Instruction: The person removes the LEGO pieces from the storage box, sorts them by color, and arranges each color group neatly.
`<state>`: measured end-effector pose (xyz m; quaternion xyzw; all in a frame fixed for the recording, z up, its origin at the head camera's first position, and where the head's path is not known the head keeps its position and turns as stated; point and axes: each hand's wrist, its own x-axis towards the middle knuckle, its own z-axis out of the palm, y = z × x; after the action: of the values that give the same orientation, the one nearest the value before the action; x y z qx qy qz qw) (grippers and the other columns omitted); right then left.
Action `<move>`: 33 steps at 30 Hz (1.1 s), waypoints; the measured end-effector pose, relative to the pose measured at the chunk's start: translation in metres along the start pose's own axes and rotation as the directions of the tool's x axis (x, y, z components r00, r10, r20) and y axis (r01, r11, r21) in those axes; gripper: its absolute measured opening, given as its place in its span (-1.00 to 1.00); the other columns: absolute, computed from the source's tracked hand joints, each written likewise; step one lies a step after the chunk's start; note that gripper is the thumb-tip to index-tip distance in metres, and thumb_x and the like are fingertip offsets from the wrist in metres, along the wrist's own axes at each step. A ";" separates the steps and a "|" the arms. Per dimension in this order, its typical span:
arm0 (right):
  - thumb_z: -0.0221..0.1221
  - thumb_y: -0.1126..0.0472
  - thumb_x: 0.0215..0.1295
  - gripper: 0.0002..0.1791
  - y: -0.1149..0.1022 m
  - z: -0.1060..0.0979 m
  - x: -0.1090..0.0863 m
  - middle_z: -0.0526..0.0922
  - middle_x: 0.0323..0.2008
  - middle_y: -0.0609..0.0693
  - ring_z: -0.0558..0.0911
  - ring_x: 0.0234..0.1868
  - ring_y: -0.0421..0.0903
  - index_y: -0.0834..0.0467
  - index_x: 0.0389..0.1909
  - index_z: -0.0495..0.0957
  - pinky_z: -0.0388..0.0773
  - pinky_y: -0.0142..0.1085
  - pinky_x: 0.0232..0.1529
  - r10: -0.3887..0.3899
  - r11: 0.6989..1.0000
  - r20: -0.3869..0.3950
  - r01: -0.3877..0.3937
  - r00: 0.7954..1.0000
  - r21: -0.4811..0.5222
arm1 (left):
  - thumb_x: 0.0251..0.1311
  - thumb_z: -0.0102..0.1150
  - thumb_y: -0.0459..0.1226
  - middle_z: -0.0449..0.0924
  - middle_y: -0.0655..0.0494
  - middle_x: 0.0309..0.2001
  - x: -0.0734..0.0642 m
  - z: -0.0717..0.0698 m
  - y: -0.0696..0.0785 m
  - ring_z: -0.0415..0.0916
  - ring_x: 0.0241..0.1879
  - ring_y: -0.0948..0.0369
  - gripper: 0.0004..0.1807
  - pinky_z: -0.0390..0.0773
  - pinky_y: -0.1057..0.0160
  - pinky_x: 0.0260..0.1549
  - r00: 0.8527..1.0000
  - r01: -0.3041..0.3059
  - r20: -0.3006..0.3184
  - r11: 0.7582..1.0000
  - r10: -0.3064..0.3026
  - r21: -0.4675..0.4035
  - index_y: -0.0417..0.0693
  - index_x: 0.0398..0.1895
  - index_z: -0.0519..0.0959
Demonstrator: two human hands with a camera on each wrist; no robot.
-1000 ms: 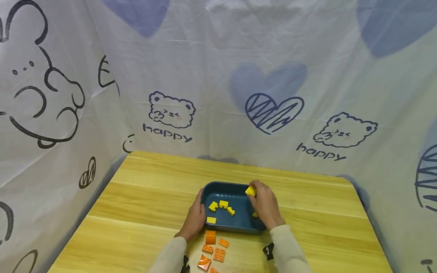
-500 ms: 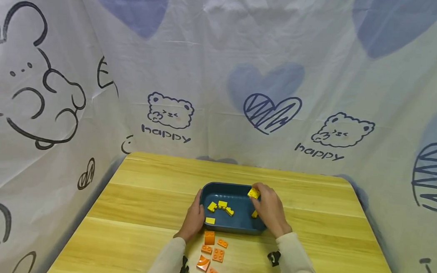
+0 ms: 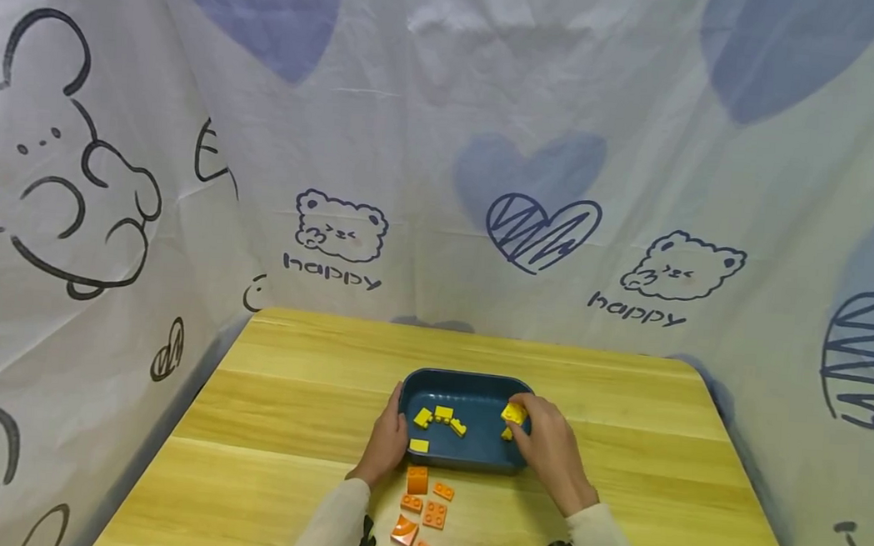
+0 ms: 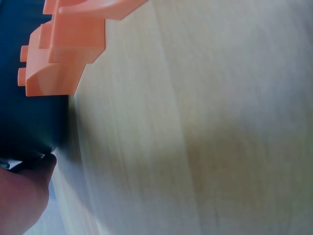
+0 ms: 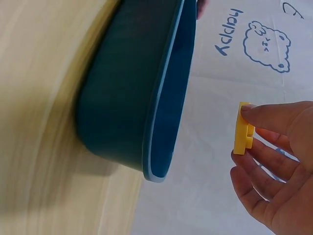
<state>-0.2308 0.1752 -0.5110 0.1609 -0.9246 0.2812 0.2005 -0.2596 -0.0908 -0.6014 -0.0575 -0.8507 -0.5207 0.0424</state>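
A dark teal plastic bin [image 3: 463, 461] stands on the table with several yellow toy bricks [image 3: 443, 413] inside. Over its right end my right hand [image 3: 552, 454] pinches a yellow brick [image 3: 514, 412] between thumb and fingers. In the right wrist view, this flat studded brick [image 5: 240, 131] is held beyond the bin's rim. Another yellow brick [image 3: 506, 434] lies in the bin just below that hand, partly hidden. My left hand [image 3: 384, 447] rests with straight fingers along the bin's left outer wall. From the left wrist, only part of that hand [image 4: 24, 196] shows, touching the bin.
Several orange bricks [image 3: 434, 514] lie on the wooden table [image 3: 285, 431] in front of the bin, near the left forearm. A white cloth [image 3: 425, 222] printed with hearts and bears hangs behind the table and along both sides.
My right hand, still pinching the yellow brick, has moved from the bin's far right corner toward me and slightly right. The left hand stays against the bin.
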 end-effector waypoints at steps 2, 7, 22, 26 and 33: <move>0.54 0.42 0.04 -0.59 -0.001 -0.001 -0.005 0.74 -0.13 0.14 0.71 -0.14 0.09 0.29 -0.06 0.67 0.74 -0.07 -0.13 -0.016 1.000 -0.006 0.016 1.000 -0.001 | 0.51 -0.26 -0.53 0.11 -0.43 0.54 0.000 0.001 0.000 0.13 0.50 -0.30 -0.39 0.17 -0.26 0.46 1.000 0.000 -0.003 1.000 0.001 0.002 -0.46 0.59 0.01; 0.58 0.40 -0.01 -0.57 -0.008 0.001 -0.018 0.75 -0.12 0.11 0.72 -0.12 0.08 0.26 -0.08 0.68 0.74 -0.07 -0.12 -0.052 0.999 -0.003 0.052 0.999 0.003 | 0.51 -0.25 -0.54 0.10 -0.43 0.54 -0.001 0.001 0.000 0.11 0.51 -0.31 -0.39 0.16 -0.28 0.45 1.000 0.015 -0.001 1.000 -0.015 -0.008 -0.45 0.59 0.02; 0.57 0.36 -0.02 -0.63 -0.031 0.017 -0.069 0.74 -0.20 -0.05 0.69 -0.15 -0.10 0.11 -0.17 0.69 0.72 -0.16 -0.11 -0.031 0.999 0.146 0.029 0.989 0.017 | 0.52 -0.25 -0.51 0.10 -0.40 0.55 -0.001 0.000 -0.003 0.12 0.52 -0.27 -0.38 0.16 -0.25 0.46 1.000 0.021 0.008 0.999 -0.020 -0.024 -0.43 0.60 0.00; 0.55 0.32 0.06 -0.65 -0.029 0.020 -0.077 0.73 -0.18 -0.07 0.68 -0.15 -0.12 0.12 -0.13 0.68 0.71 -0.14 -0.11 0.003 1.000 0.239 -0.007 0.971 0.019 | 0.52 -0.26 -0.52 0.11 -0.42 0.54 -0.002 0.000 -0.003 0.12 0.51 -0.29 -0.38 0.17 -0.26 0.46 1.000 0.013 0.004 1.000 -0.013 -0.019 -0.45 0.60 0.00; 0.54 0.29 0.08 -0.67 -0.025 0.026 -0.086 0.72 -0.18 -0.10 0.68 -0.15 -0.11 0.07 -0.14 0.67 0.68 -0.09 -0.15 -0.013 1.000 0.263 0.008 0.965 0.019 | 0.51 -0.25 -0.53 0.12 -0.45 0.53 -0.001 0.001 -0.003 0.14 0.50 -0.31 -0.39 0.18 -0.27 0.44 1.000 -0.007 -0.005 1.000 0.007 -0.007 -0.47 0.58 0.01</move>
<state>-0.1534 0.1559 -0.5589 0.2034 -0.9397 0.2642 0.0759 -0.2586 -0.0916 -0.6045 -0.0594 -0.8486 -0.5238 0.0459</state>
